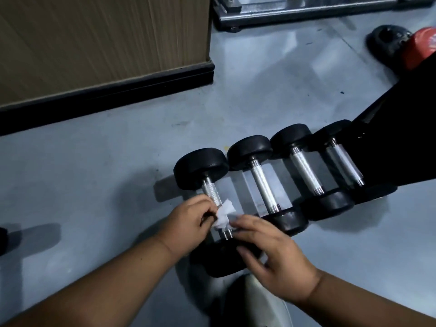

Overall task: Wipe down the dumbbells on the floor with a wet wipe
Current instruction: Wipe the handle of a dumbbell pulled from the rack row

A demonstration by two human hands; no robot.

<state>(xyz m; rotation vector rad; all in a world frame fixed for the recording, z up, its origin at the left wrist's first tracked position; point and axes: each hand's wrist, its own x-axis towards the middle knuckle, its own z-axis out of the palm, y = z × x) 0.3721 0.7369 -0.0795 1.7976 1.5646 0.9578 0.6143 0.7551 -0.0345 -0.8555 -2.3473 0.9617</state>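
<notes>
Both hands' fingers pinch wet wipe (223,214) on nearest dumbbell (212,194) handle; axis runs away-left.

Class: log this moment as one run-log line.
left hand: pinches wet wipe | right hand: holds wipe on nearest dumbbell handle | other dumbbells: untouched
</notes>
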